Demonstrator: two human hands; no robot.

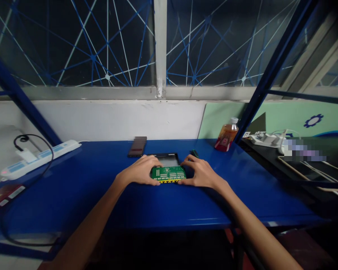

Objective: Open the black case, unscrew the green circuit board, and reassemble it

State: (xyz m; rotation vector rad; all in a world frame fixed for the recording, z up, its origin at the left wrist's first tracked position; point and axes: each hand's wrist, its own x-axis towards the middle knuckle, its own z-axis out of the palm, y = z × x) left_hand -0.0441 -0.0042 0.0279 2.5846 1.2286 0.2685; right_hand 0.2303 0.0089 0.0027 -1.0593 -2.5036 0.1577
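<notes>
A green circuit board (169, 173) with pale markings and a yellow-and-black strip along its near edge is held between my two hands. My left hand (143, 170) grips its left end, thumb at the near corner and fingers curled over the far side. At the right end, my right hand (198, 171) holds it the same way. Just behind the board lies a black rectangular tray or case (173, 159) with a grey inside, partly hidden by the board and hands. Close beyond my right hand is a small dark green object (195, 153), its kind unclear.
A phone (137, 146) lies on the blue table (169, 210) behind my left hand. At the back right stands a drink bottle (227, 135). A white power strip (42, 159) with a black cable and a red box (5, 197) are at the left.
</notes>
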